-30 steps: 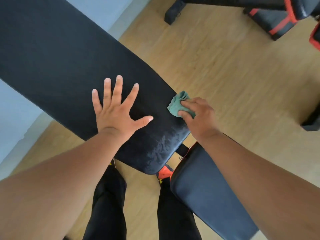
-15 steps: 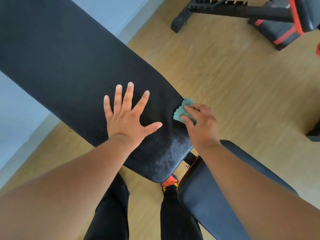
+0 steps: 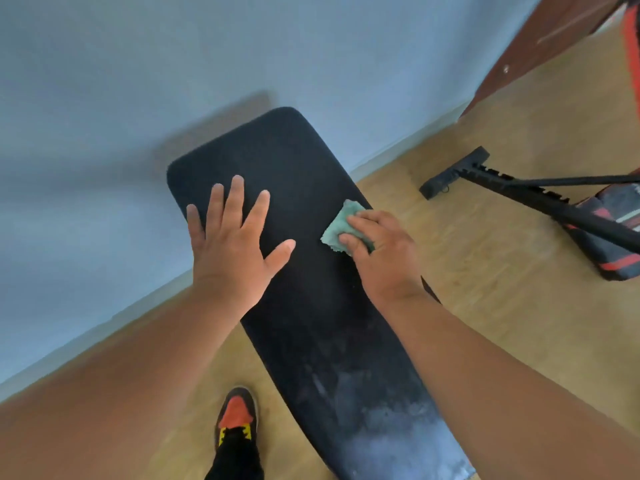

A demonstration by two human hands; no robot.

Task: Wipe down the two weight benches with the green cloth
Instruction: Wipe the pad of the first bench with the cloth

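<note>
- Near the middle of the frame, slightly right, the green cloth (image 3: 341, 228) lies bunched on the right edge of the black bench pad (image 3: 304, 327).
- The right hand (image 3: 384, 251) presses down on the cloth, its fingers (image 3: 356, 242) curled together over it and clamping it against the pad; part of the cloth sticks out toward the upper left of the hand.
- Just left of it, apart from the cloth, the left hand (image 3: 230, 244) lies flat on the pad with fingers spread wide and the thumb pointing toward the cloth.
- The pad runs from upper centre down to the lower right of the frame; its lower stretch carries a pale, wet-looking sheen (image 3: 388, 420).
- Below the pad, at bottom centre, a shoe (image 3: 236, 415) with a red toe and yellow laces stands on the wooden floor (image 3: 485, 299).
- At the right edge, well apart from the hands, sits the second bench (image 3: 609, 237), black with red trim, its dark frame bar reaching out over the floor.
- A pale blue wall (image 3: 138, 81) fills the upper left, blurred.
</note>
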